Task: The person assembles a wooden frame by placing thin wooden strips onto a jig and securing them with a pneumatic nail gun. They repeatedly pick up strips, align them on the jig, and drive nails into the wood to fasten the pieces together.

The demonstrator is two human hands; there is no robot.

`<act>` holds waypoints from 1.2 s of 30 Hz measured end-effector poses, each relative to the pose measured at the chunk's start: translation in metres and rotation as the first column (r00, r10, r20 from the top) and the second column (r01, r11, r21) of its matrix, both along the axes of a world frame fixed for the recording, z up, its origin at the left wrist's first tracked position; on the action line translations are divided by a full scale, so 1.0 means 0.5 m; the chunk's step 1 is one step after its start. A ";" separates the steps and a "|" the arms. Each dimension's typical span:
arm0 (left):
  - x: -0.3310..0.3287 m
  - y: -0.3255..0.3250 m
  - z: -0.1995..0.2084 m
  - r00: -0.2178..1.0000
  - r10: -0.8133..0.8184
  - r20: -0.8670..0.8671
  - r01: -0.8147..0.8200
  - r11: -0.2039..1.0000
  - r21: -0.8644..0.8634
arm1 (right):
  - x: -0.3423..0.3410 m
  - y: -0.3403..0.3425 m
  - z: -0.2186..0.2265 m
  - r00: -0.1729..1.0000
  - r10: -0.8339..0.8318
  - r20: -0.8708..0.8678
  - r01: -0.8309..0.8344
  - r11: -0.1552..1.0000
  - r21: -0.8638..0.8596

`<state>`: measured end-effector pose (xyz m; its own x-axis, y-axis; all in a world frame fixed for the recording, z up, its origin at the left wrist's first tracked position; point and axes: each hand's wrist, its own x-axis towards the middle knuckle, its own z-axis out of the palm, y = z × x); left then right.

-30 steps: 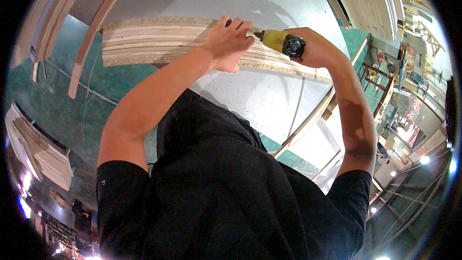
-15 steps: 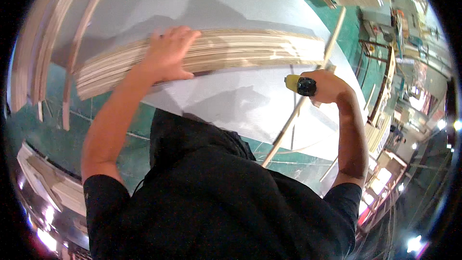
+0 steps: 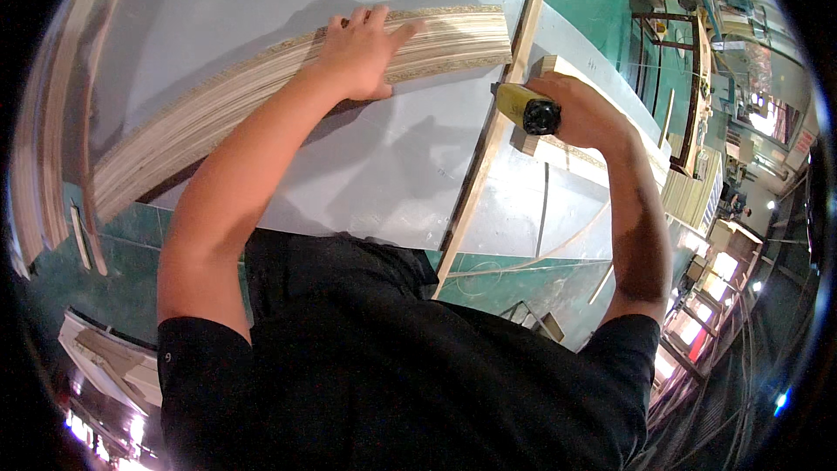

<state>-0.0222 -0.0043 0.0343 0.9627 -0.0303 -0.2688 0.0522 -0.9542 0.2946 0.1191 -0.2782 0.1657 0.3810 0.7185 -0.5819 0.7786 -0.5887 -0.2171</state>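
Observation:
A thick stack of pale wooden strips (image 3: 235,92) lies across a grey sheet, layered edges showing. My left hand (image 3: 362,57) spans it, fingers spread over the far edge and thumb on the near side. The stack's right end meets, or nearly meets, a long wooden batten (image 3: 475,183) that runs crosswise. In my right hand (image 3: 584,113) is a yellow-and-black power tool (image 3: 523,109) that looks like a nail gun, my fingers closed round its handle. It sits over the batten, near the stack's right end. Its tip is hard to make out against the wood.
Under the wood lies a large grey sheet (image 3: 384,183) above a green floor (image 3: 488,288). More pale boards (image 3: 567,155) lie beneath and beside my right hand. Long strips (image 3: 44,148) stand at the far left. A thin pale hose or cord (image 3: 558,253) curves near the sheet's front edge.
My left hand is farther right along the stack. The power tool is closer to the batten and the stack's end, its body turned. The whole view has shifted.

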 end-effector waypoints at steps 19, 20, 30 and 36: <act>-0.070 -0.020 -0.022 0.989 -0.056 0.138 0.062 0.997 -0.044 | 0.037 0.026 -0.052 0.987 0.018 -0.159 -0.036 0.993 -0.113; -0.070 -0.021 -0.022 0.988 -0.055 0.142 0.060 0.998 -0.036 | 0.039 0.022 -0.054 0.988 0.031 -0.152 -0.047 0.993 -0.104; -0.068 -0.022 -0.028 0.991 -0.050 0.128 0.056 0.997 -0.045 | 0.038 0.006 -0.072 0.985 0.049 -0.165 -0.044 0.998 0.034; -0.056 -0.036 -0.003 0.999 -0.044 0.029 0.044 0.999 -0.008 | 0.037 0.016 -0.062 0.984 0.009 -0.178 -0.014 1.000 -0.027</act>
<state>-0.0500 -0.0224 0.0330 0.9678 -0.0754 -0.2400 0.0011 -0.9527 0.3040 0.1375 -0.2702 0.1347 0.2614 0.7044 -0.6599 0.7360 -0.5878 -0.3359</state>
